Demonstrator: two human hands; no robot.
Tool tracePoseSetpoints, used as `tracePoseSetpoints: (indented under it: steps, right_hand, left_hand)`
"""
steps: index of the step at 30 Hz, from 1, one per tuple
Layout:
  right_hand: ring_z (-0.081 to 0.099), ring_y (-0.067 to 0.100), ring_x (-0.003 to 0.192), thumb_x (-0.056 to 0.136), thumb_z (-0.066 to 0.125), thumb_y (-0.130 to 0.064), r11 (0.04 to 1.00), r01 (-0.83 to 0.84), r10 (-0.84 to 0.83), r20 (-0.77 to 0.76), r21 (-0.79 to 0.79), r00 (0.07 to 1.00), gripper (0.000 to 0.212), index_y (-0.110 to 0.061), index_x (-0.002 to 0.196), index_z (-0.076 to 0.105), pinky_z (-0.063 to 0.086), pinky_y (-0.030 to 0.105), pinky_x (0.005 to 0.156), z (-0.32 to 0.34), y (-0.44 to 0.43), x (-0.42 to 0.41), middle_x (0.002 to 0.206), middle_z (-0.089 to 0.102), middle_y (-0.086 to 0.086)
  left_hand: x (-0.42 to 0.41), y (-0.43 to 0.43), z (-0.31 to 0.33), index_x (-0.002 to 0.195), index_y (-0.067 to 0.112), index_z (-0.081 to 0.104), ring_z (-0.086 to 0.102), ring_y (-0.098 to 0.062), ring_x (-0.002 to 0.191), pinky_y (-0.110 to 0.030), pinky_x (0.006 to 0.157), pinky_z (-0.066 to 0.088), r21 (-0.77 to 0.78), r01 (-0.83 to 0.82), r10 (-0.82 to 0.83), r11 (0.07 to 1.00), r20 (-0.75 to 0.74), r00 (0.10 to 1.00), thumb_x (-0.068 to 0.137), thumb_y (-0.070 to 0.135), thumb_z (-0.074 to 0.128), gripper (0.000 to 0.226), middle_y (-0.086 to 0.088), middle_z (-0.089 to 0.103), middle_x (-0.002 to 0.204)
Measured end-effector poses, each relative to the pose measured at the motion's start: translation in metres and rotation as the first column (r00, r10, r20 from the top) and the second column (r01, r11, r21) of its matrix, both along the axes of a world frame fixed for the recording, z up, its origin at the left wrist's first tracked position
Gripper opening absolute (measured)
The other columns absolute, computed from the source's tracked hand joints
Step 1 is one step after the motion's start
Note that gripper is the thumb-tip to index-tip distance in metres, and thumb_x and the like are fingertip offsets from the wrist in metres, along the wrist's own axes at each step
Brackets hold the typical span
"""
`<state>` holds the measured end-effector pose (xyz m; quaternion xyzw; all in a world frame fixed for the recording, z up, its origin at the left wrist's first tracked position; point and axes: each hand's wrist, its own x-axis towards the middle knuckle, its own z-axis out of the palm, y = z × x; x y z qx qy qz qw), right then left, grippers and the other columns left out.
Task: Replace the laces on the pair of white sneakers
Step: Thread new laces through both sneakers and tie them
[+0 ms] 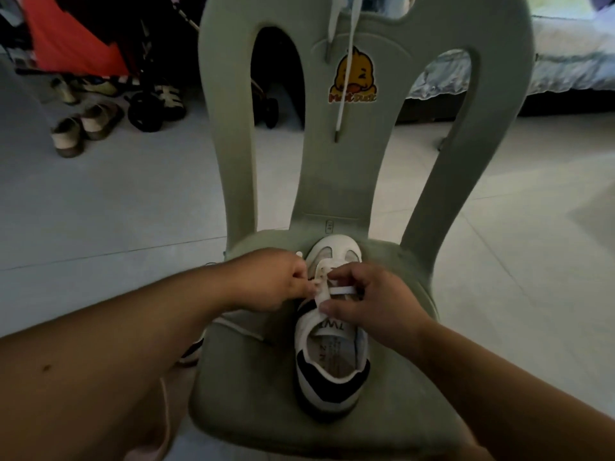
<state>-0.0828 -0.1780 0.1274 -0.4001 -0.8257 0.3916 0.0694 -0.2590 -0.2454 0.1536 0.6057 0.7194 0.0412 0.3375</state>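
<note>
On the far left a pair of tan sandals [81,128] is lying on the pale floor [100,211], below a hanging red cloth [73,38]. Moving right, the left hand [276,281] is reaching in over the edge of the green plastic chair [449,277], its fingers curled and pinching the white lace [341,290] at the left row of eyelets. The white sneaker [332,364] with a dark heel patch is sitting on the chair seat, toe pointing at the backrest and heel toward the person. The lace is running across the tongue between the two hands, which are working close together over the front of the shoe. The right hand [372,301] is gripping the lace from the other side, thumb pressing near the top of the tongue. Higher up, a second white lace [340,114] is dangling down the backrest across a yellow duck sticker [353,76]. On the far right a bed [565,61] with a frilled cover is showing behind the chair
</note>
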Motion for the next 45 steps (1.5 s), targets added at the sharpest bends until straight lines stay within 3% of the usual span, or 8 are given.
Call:
tracePoseSetpoints:
  steps: [5,13,19,23,29,33,38,45]
  right_hand:
    - [0.055,-0.007,0.088,0.069,0.079,-0.043,0.998,0.021,-0.022,-0.016,-0.053,1.0,0.042,-0.039,0.107,0.061,0.042,0.007,0.06,0.004,-0.004,0.0,0.102,0.06,-0.019]
    - [0.056,-0.004,0.089,0.075,0.074,-0.045,0.997,0.042,-0.043,-0.025,-0.062,0.999,0.033,-0.037,0.105,0.063,0.039,0.007,0.063,0.004,-0.003,0.003,0.1,0.059,-0.018]
    - [0.062,-0.005,0.065,0.093,0.055,-0.038,0.992,0.093,-0.098,-0.057,-0.084,0.994,0.016,-0.032,0.086,0.068,0.042,0.01,0.055,0.008,0.002,-0.003,0.073,0.068,-0.015]
    - [0.061,-0.003,0.074,0.094,0.055,-0.032,0.997,0.078,-0.078,-0.005,-0.013,0.997,0.016,-0.029,0.092,0.07,0.045,0.016,0.064,0.008,0.008,-0.01,0.083,0.068,-0.016]
    - [0.061,0.003,0.094,0.09,0.06,-0.032,0.976,-0.211,0.207,0.075,0.054,0.976,0.022,-0.027,0.108,0.07,0.047,0.022,0.089,0.02,0.007,-0.035,0.105,0.069,-0.008]
    - [0.061,0.008,0.071,0.082,0.07,-0.039,0.977,-0.181,0.174,-0.067,-0.116,0.982,0.018,-0.022,0.085,0.066,0.047,0.019,0.065,0.037,0.001,-0.046,0.081,0.066,-0.003]
    - [0.064,0.029,0.09,0.08,0.064,-0.049,0.915,-0.201,0.1,-0.286,-0.35,0.953,0.03,-0.022,0.068,0.067,0.05,0.041,0.088,0.051,0.015,-0.044,0.083,0.069,0.007]
    - [0.061,0.028,0.077,0.062,0.072,-0.038,0.807,-0.238,-0.011,-0.416,-0.541,0.909,0.028,-0.018,0.048,0.058,0.042,0.037,0.082,0.046,0.047,-0.028,0.056,0.055,0.005]
  left_hand:
    - [-0.022,-0.013,0.019,0.075,0.028,0.056,0.045,-0.004,0.059,-0.023,0.054,0.035,-0.074,-0.032,0.035,0.997,0.03,0.999,0.094,0.038,0.053,0.021,0.009,0.053,0.068]
    - [-0.019,-0.013,0.003,0.096,0.017,0.065,0.061,-0.008,0.066,-0.02,0.062,0.048,-0.198,-0.133,0.16,0.971,0.129,0.979,0.096,0.039,0.049,0.028,0.005,0.067,0.076]
    - [-0.008,-0.001,-0.012,0.125,0.024,0.056,0.057,-0.015,0.105,-0.03,0.087,0.048,0.009,-0.05,0.05,0.999,-0.021,0.999,0.095,0.04,0.05,0.035,0.002,0.059,0.122]
    - [-0.011,0.003,-0.014,0.097,0.021,0.061,0.055,-0.014,0.079,-0.029,0.07,0.044,-0.072,-0.053,0.054,0.996,0.007,0.999,0.096,0.042,0.047,0.025,0.001,0.061,0.089]
    - [-0.018,-0.001,0.001,0.096,0.016,0.065,0.06,-0.012,0.08,-0.028,0.076,0.048,-0.041,-0.175,0.179,0.984,0.292,0.939,0.093,0.04,0.053,0.027,-0.002,0.067,0.09]
    - [-0.024,-0.01,0.025,0.083,0.021,0.064,0.06,-0.002,0.069,-0.017,0.067,0.049,0.043,-0.233,0.187,0.972,0.46,0.868,0.093,0.035,0.052,0.02,0.009,0.065,0.073]
    - [-0.054,-0.026,0.043,0.068,0.024,0.06,0.054,-0.005,0.06,-0.029,0.069,0.045,0.127,-0.335,0.224,0.934,0.52,0.824,0.095,0.031,0.047,0.031,0.006,0.056,0.06]
    - [-0.104,-0.05,0.045,0.064,0.02,0.06,0.053,-0.009,0.058,-0.032,0.073,0.045,0.12,-0.544,0.369,0.83,0.612,0.699,0.091,0.028,0.049,0.03,0.003,0.05,0.056]
